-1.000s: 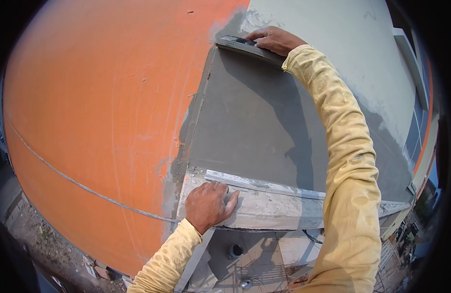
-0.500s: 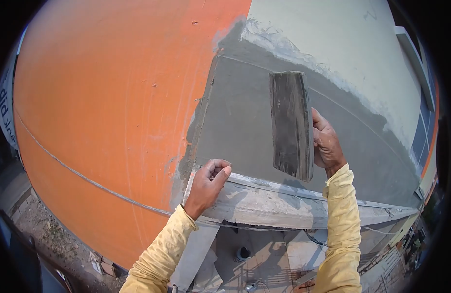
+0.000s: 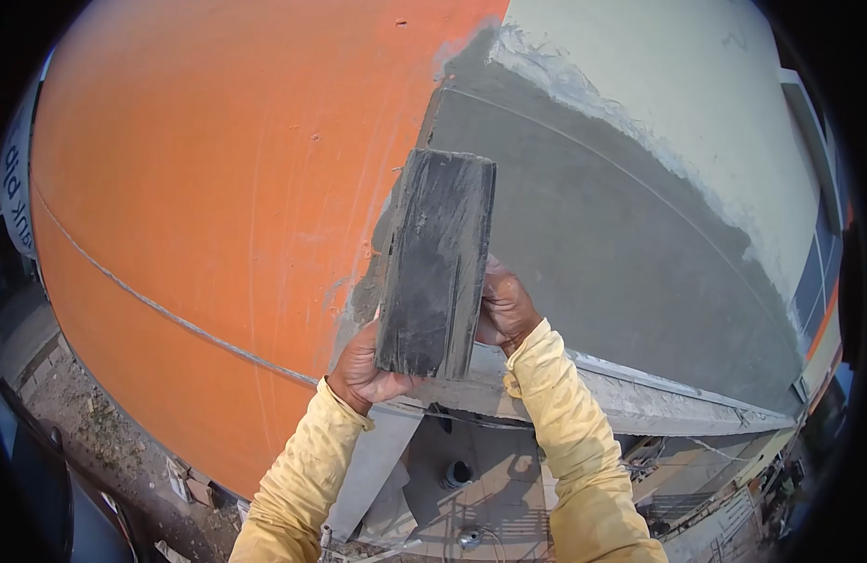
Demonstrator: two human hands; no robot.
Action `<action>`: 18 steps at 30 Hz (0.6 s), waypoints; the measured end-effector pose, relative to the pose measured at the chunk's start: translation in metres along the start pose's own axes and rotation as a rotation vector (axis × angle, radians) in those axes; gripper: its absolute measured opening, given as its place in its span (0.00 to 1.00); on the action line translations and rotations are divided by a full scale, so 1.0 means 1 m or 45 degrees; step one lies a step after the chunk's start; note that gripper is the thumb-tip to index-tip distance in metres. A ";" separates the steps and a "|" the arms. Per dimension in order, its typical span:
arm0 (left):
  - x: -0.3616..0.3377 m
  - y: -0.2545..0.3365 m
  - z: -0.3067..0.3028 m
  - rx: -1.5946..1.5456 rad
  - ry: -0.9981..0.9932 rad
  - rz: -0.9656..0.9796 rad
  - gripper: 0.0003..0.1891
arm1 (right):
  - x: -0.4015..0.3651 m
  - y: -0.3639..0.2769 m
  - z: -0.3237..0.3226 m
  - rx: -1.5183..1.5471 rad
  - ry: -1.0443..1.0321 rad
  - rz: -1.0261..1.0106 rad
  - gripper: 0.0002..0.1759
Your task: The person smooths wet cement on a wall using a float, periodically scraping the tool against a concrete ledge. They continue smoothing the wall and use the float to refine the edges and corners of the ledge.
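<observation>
A long, dark plastering float (image 3: 437,263), streaked with grey mortar, is upright in front of the wall, its flat face toward me. My right hand (image 3: 507,302) holds it from behind at its right side; the handle is hidden by the board. At the float's lower left corner, my left hand (image 3: 366,368) grips the edge, its fingers partly behind the board. Beyond the float lies a patch of smooth grey plaster (image 3: 602,235), bordered on the left by orange painted wall (image 3: 199,188).
Pale wall (image 3: 659,84) rises above the plaster patch. A mortar-smeared ledge (image 3: 640,394) runs beneath it. Far below are a dark bucket (image 3: 459,473), paving and rubble (image 3: 105,441). A dark vehicle (image 3: 58,497) stands at lower left.
My right hand has brought the float leftward, to the border of the orange wall. My left hand, earlier apart with fingers curled, now meets the float's lower corner. The view has shifted slightly.
</observation>
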State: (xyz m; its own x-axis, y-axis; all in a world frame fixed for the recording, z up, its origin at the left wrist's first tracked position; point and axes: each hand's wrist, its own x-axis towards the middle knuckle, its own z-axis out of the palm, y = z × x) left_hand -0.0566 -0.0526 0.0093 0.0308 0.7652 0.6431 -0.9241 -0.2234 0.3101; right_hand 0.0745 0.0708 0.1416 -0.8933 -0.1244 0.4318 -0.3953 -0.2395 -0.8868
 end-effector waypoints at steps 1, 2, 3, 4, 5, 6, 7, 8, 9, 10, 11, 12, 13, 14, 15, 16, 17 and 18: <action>-0.004 0.002 -0.003 0.029 0.024 0.024 0.22 | 0.004 0.001 0.002 -0.005 0.006 0.007 0.29; -0.007 0.003 -0.005 0.018 0.021 0.026 0.22 | 0.008 0.003 0.004 -0.043 0.044 0.053 0.29; -0.010 0.003 -0.005 -0.014 0.059 0.061 0.23 | 0.010 0.003 0.005 -0.080 0.081 0.099 0.30; -0.014 0.004 -0.004 -0.045 0.098 0.096 0.25 | 0.012 0.002 0.007 -0.082 0.085 0.108 0.30; -0.016 0.007 -0.001 -0.053 0.099 0.099 0.25 | 0.013 0.001 0.010 -0.197 0.188 0.098 0.30; -0.015 0.012 0.005 0.095 0.096 0.220 0.27 | 0.014 0.000 0.013 -0.311 0.292 0.084 0.30; -0.014 0.019 0.012 0.242 0.092 0.339 0.29 | 0.008 -0.006 0.019 -0.312 0.300 0.089 0.30; -0.010 0.032 0.024 0.420 0.115 0.435 0.30 | -0.005 -0.014 0.025 -0.685 0.497 0.050 0.30; -0.003 0.050 0.033 0.599 0.137 0.531 0.31 | -0.020 -0.020 0.029 -1.061 0.689 0.010 0.30; 0.008 0.072 0.034 0.804 0.148 0.634 0.31 | -0.041 -0.017 0.033 -1.188 0.789 -0.088 0.28; 0.021 0.096 0.034 1.010 0.163 0.736 0.31 | -0.062 -0.011 0.034 -1.291 0.893 -0.147 0.27; 0.036 0.117 0.034 1.174 0.176 0.758 0.31 | -0.084 -0.005 0.034 -1.391 1.000 -0.203 0.27; 0.053 0.137 0.035 1.340 0.185 0.778 0.31 | -0.105 0.003 0.030 -1.430 1.084 -0.243 0.25; 0.071 0.154 0.034 1.486 0.224 0.765 0.31 | -0.123 0.012 0.025 -1.469 1.170 -0.283 0.24; 0.087 0.168 0.033 1.632 0.261 0.748 0.31 | -0.135 0.020 0.022 -1.477 1.174 -0.274 0.24; 0.101 0.175 0.036 1.624 0.258 0.747 0.31 | -0.145 0.027 0.020 -1.476 1.292 -0.281 0.23; 0.115 0.178 0.038 1.707 0.288 0.727 0.30 | -0.155 0.033 0.017 -1.475 1.409 -0.288 0.22; 0.127 0.180 0.041 1.792 0.318 0.709 0.30 | -0.164 0.040 0.011 -1.482 1.412 -0.286 0.22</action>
State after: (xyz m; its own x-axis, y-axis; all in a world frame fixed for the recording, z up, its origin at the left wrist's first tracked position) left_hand -0.2034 -0.0200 0.1754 -0.3819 0.4399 0.8128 0.3068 -0.7692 0.5605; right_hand 0.2072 0.0714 0.0371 -0.3016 0.6523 0.6953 -0.0105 0.7270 -0.6865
